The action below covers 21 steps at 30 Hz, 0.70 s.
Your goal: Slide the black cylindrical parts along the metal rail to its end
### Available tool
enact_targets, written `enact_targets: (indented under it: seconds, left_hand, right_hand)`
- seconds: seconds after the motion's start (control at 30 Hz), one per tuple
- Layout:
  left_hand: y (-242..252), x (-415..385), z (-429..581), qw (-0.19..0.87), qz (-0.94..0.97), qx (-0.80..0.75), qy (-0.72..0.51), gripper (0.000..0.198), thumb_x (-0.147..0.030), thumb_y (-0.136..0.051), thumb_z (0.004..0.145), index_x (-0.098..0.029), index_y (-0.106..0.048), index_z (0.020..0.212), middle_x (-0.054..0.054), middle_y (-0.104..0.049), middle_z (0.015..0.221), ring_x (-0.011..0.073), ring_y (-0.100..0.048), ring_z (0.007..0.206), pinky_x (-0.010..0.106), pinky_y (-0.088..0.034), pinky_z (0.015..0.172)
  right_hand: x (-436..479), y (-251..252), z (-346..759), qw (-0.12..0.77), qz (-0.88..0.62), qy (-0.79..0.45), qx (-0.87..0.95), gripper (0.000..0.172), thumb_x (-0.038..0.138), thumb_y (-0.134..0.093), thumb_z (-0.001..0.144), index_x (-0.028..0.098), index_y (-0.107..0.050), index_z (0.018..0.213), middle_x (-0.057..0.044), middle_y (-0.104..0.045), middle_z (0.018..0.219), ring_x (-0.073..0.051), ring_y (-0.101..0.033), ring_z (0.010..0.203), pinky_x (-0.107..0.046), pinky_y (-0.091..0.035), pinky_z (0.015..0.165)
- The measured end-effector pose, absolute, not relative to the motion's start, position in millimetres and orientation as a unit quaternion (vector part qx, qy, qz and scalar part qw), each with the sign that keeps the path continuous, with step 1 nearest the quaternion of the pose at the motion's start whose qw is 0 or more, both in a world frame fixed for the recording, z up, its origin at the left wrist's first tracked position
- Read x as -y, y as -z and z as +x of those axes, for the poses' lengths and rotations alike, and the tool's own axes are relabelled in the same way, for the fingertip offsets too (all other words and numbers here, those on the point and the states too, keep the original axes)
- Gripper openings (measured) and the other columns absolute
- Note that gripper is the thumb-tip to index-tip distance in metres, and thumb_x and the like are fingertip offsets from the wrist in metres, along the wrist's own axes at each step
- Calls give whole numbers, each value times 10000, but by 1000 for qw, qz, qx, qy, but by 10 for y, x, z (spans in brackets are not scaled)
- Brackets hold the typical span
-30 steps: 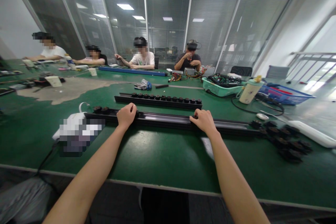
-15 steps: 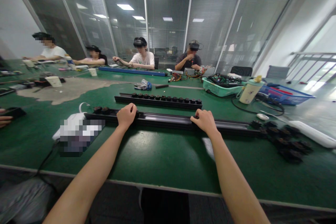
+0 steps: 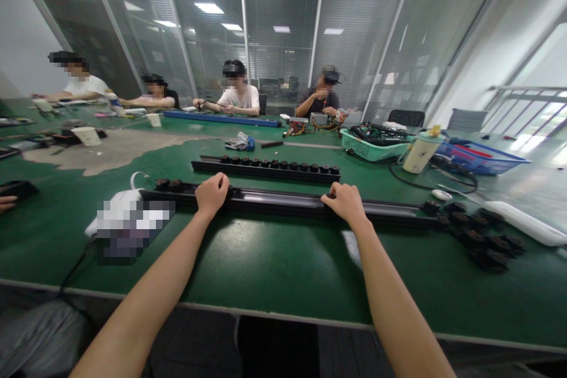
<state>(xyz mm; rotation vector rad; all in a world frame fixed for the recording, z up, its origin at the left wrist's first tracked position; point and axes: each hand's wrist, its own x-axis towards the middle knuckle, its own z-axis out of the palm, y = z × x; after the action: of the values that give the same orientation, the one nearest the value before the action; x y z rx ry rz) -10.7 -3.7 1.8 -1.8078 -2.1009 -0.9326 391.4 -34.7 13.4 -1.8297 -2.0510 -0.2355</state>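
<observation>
Lying left to right on the table's (image 3: 274,283) near side: black rail (image 3: 279,199). Left hand (image 3: 212,196) curled over it, can't tell grip; right hand (image 3: 347,203) apparently pinching small black piece (image 3: 329,196). Skewed push could jam piece; rail slipping right could scatter loose black parts (image 3: 491,239).

The long rail (image 3: 274,207) is coloured black, its channel (image 3: 279,196) streaked with pale grey sheen; black is repeated on the shorter rail (image 3: 266,171). The heaped parts (image 3: 491,243) are coloured black, touched with brown. The desk (image 3: 274,277) is finished in green, broken by a greyish-beige patch (image 3: 110,150). One basket (image 3: 376,152) is tinted mint green, another basket (image 3: 496,165) blue; the cream bottle (image 3: 417,158) is topped with yellow.
</observation>
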Motion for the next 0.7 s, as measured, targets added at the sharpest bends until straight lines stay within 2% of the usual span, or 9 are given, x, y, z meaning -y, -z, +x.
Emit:
enact_targets:
  seconds: [0.7]
  left_hand:
    - [4,14,-133,116,-617,710,319,390,-424,-374,1027,-251,-703,908,58,-752,956,237,-654,850,312,-280,641]
  right_hand:
    - [394,-200,3902,163,-685,71,707,250,431,-568,924,190,-628,902,-94,-722,918,-258,-647,956,-350,-361,887]
